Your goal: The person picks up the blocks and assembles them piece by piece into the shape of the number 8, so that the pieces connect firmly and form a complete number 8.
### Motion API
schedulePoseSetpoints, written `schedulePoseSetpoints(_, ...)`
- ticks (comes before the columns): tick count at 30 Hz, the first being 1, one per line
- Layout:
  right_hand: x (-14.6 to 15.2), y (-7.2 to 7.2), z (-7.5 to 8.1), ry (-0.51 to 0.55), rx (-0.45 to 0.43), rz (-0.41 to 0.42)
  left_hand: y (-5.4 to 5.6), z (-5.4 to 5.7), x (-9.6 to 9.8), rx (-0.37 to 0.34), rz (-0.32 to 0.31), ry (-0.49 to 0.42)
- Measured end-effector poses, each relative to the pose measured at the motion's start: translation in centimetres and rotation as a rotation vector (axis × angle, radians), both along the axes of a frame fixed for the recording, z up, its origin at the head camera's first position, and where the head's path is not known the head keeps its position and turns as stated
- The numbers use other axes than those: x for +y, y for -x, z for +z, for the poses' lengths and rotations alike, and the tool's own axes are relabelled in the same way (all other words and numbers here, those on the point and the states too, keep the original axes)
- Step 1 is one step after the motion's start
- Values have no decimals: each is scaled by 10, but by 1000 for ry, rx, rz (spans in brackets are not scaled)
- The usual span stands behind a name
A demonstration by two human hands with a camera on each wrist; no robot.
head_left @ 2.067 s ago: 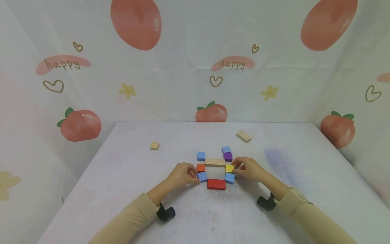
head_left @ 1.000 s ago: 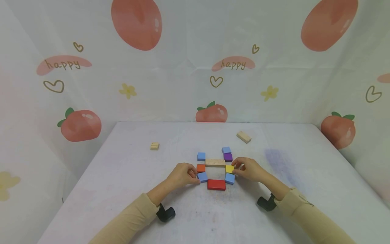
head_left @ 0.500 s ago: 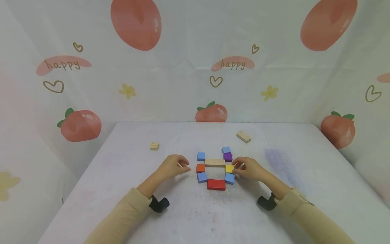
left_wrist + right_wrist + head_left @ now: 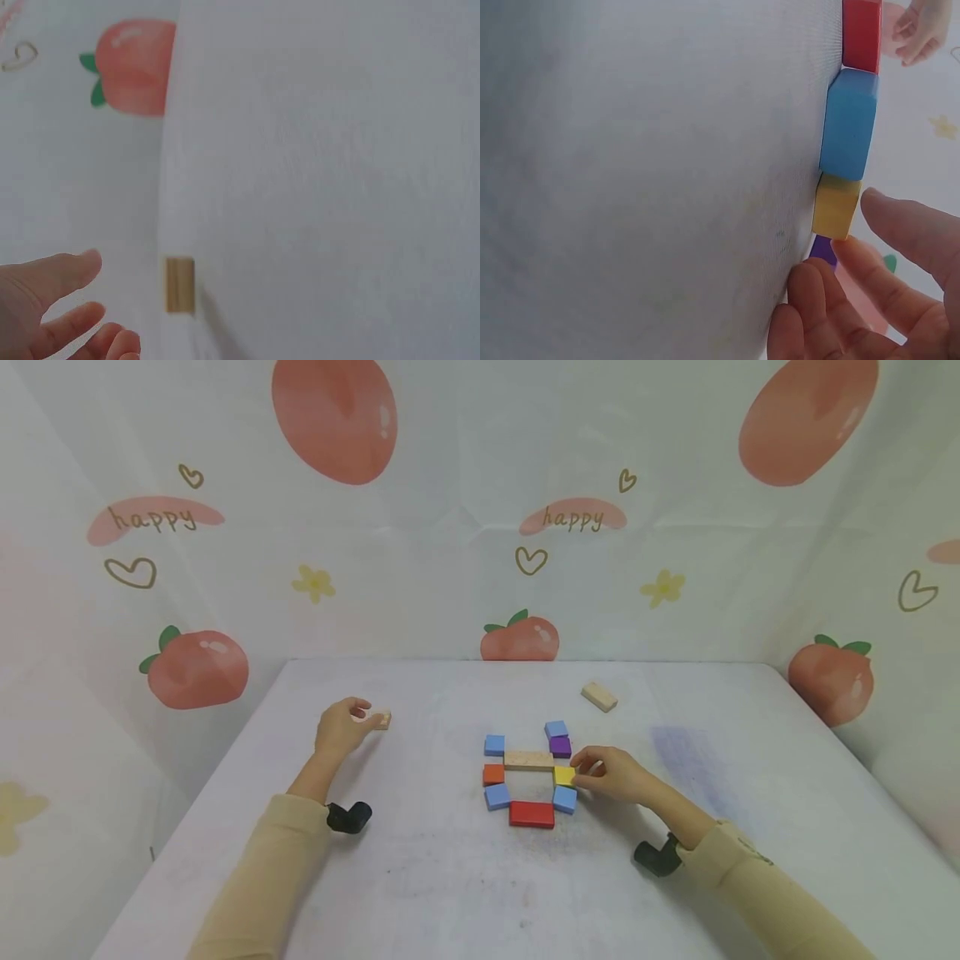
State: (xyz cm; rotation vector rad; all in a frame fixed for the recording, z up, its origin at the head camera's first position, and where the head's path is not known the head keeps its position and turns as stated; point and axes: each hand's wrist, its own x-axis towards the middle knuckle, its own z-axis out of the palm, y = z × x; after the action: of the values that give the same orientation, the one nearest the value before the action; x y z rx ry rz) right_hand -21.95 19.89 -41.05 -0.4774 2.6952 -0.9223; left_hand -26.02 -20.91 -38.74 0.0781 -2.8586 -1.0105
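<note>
At the back left, my left hand (image 4: 341, 728) reaches toward a small grooved wooden block (image 4: 386, 721). The left wrist view shows its thumb and fingers spread, with a gap between them and the wooden block (image 4: 180, 285). My right hand (image 4: 617, 775) stays beside the yellow block (image 4: 564, 776) on the right of a ring of blocks. In the right wrist view, the index fingertip meets a corner of the yellow block (image 4: 836, 206), while the thumb lies close beside it; the fingers are loosely bent.
The ring includes a red block (image 4: 532, 814), a blue block (image 4: 497, 797), an orange block (image 4: 493, 774) and a long wooden block (image 4: 528, 761). Behind it sit a purple block (image 4: 560, 747) and another blue block (image 4: 556, 728). A loose wooden block (image 4: 599, 697) lies farther back.
My left hand has left the blue and orange blocks and moved left and away to the grooved wooden block. My right hand and the ring have stayed in place.
</note>
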Motion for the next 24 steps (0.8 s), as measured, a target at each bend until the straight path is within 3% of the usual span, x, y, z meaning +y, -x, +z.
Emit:
schedulePoseSetpoints(5,-1,-1,1,-4,-7,3,3,-3,-12,-79,67,-13)
schedulePoseSetpoints(12,-1,-2,1,-5,-18,-9,9,-13,-12,-156,51,-21)
schedulePoseSetpoints(16,-1,-2,2,-2,-22,-15,10,-16,-6,-173,49,10)
schedulePoseSetpoints(24,-2,-3,2,-1,-14,-15,12,-17,-1,-191,109,62)
